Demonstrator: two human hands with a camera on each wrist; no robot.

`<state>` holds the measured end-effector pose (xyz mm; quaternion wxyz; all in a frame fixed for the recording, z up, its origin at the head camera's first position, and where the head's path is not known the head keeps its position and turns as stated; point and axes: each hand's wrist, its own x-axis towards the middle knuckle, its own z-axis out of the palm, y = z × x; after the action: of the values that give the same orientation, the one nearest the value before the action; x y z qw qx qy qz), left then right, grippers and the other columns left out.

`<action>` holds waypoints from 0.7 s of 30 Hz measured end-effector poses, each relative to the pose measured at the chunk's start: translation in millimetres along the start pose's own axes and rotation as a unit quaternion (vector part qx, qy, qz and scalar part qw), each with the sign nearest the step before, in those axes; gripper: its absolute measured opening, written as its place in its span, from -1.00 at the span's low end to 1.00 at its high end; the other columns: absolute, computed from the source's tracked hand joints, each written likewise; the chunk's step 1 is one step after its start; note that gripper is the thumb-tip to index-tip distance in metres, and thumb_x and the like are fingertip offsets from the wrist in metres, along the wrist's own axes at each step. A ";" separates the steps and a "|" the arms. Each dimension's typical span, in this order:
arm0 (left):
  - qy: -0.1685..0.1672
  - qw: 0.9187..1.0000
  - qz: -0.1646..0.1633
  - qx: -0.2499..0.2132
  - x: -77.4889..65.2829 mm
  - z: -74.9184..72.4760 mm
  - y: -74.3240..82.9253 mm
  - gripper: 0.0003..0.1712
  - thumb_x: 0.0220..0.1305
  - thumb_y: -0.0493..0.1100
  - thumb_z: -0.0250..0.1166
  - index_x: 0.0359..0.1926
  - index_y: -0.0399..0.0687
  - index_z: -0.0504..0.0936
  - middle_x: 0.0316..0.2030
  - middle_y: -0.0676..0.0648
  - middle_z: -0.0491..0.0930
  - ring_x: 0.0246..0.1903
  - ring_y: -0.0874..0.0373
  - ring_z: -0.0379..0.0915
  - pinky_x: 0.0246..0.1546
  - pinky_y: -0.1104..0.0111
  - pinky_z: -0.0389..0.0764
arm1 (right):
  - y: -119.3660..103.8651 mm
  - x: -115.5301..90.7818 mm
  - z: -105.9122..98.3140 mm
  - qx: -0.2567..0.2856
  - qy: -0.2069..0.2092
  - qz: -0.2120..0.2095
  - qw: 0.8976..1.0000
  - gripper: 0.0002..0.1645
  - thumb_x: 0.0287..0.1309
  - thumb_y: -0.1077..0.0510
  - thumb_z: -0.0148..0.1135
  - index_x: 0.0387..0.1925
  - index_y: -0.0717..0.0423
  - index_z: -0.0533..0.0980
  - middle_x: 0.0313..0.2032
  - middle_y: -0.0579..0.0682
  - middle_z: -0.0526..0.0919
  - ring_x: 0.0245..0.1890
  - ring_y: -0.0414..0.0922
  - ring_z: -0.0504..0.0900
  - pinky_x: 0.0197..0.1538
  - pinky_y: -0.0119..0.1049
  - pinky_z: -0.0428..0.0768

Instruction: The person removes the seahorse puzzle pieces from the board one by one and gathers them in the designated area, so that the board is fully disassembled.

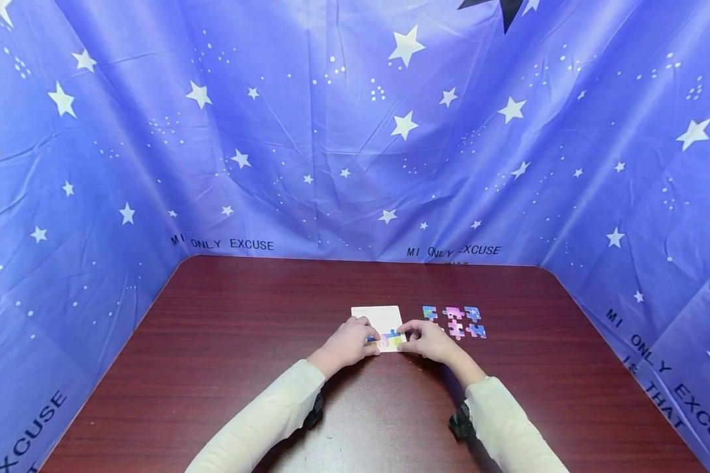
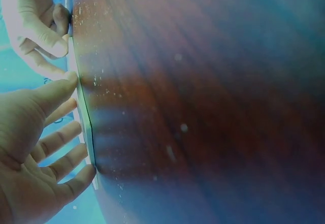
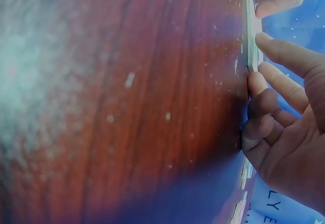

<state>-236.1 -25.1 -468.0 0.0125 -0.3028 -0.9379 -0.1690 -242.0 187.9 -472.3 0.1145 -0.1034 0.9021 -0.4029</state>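
Note:
A white square puzzle board (image 1: 376,315) lies on the table, with joined jigsaw pieces (image 1: 385,341) in pink, blue and yellow along its near side. My left hand (image 1: 346,343) rests over the board's left part, its fingers spread and fairly straight; in the left wrist view the thumb and fingertips (image 2: 87,151) touch the board's edge. From the right, my right hand (image 1: 428,341) pinches a yellow-and-blue jigsaw piece (image 1: 395,340) between thumb and index finger at the board's near right corner. Its other fingers curl under, as the right wrist view shows. Both hands partly cover the board.
Several loose jigsaw pieces (image 1: 455,321), pink and blue, lie in rows just right of the board, some partly behind the right hand. The dark red wooden table (image 1: 242,315) is bounded at the back and sides by a blue starry cloth (image 1: 331,131).

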 end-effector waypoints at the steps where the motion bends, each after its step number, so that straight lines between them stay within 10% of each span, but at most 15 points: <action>1: -0.001 1.000 0.000 0.002 0.2 0.1 -0.1 -0.73 0.11 0.04 0.34 -0.18 0.07 0.70 -0.28 0.04 0.54 -0.27 0.14 0.35 -0.25 0.30 0.46 | -0.2 0.3 0.1 -0.002 -0.001 0.000 1.000 -0.59 -0.08 0.15 0.42 -0.11 0.13 0.57 -0.58 -0.06 0.41 -0.69 -0.21 0.34 -0.62 -0.39 0.33; 21: -0.022 0.999 0.010 0.030 6.6 -1.3 -0.3 -0.76 0.08 0.02 0.37 -0.22 0.09 0.74 -0.38 0.05 0.53 -0.40 0.20 0.30 -0.31 0.41 0.40 | -4.7 1.2 1.3 -0.027 0.000 0.008 1.000 -0.58 -0.11 0.16 0.44 -0.13 0.13 0.56 -0.59 -0.04 0.42 -0.70 -0.20 0.36 -0.61 -0.39 0.37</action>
<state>-241.7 -22.1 -466.0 0.0025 -0.3156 -0.9393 -0.1343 -242.3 183.6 -469.7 0.1149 -0.0991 0.9133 -0.3779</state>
